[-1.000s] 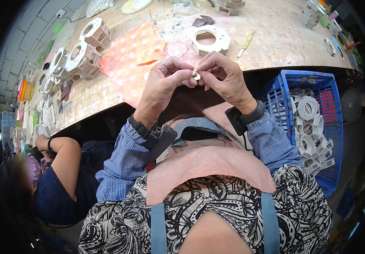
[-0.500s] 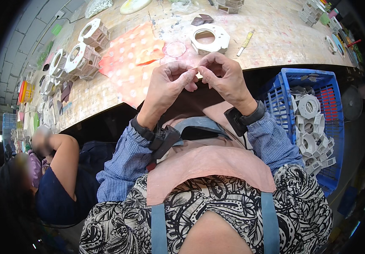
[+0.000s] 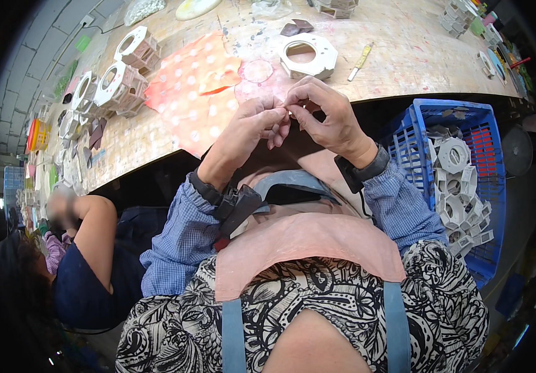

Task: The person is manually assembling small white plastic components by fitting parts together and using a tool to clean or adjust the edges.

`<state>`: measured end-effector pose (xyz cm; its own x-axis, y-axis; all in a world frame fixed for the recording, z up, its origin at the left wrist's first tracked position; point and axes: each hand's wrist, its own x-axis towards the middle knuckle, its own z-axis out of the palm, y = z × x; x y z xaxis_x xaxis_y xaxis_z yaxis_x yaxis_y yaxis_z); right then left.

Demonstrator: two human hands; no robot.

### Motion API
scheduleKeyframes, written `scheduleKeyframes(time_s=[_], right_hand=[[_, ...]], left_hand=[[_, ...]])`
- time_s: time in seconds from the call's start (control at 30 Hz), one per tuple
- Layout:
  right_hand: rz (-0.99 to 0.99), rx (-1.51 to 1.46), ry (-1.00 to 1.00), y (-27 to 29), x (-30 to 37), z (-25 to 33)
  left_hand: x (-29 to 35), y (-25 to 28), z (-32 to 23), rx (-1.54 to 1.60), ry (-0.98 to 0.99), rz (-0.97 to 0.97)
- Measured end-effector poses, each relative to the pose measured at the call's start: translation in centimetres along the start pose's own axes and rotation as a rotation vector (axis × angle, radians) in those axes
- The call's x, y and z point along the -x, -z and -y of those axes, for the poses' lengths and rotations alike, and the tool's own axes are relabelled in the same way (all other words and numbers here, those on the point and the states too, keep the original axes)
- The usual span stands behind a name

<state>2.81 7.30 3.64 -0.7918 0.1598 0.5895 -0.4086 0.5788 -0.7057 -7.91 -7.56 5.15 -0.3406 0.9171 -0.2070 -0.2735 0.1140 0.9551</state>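
My left hand (image 3: 252, 132) and my right hand (image 3: 328, 118) meet fingertip to fingertip just off the table's near edge. Both are closed in a pinch around something tiny and pale that I cannot make out. Just beyond the right hand, a white octagonal piece with a round opening (image 3: 309, 57) lies on the table. An orange cloth with pale dots (image 3: 187, 81) is spread beyond and left of my left hand. To the right of the octagonal piece lies a yellow-handled craft knife (image 3: 360, 62).
Several whitish octagonal frames (image 3: 119, 87) stand at the table's left. A blue plastic crate (image 3: 426, 155) of similar pale pieces (image 3: 453, 155) is at my right. Dark sandpaper-like scraps (image 3: 296, 27) lie behind the octagonal piece. Another person (image 3: 94, 248) sits at my left.
Both hands stay pinched together and have shifted slightly left and toward me. The left fingers have straightened downward a little, and the right wrist has turned. The objects on the table have not moved.
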Motion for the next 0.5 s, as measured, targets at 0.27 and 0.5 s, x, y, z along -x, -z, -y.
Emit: scheduleKeyframes(time_s=[0.27,0.5], right_hand=[[-0.008,0.056,0.178,0.09,-0.18,-0.13],[-0.003,-0.08,-0.022,-0.06,0.03,0.6]], left_hand=[[0.31,0.19,-0.19,0.18,-0.002,0.041],[0.41,-0.32,-0.15,-0.359,-0.144,-0.149]])
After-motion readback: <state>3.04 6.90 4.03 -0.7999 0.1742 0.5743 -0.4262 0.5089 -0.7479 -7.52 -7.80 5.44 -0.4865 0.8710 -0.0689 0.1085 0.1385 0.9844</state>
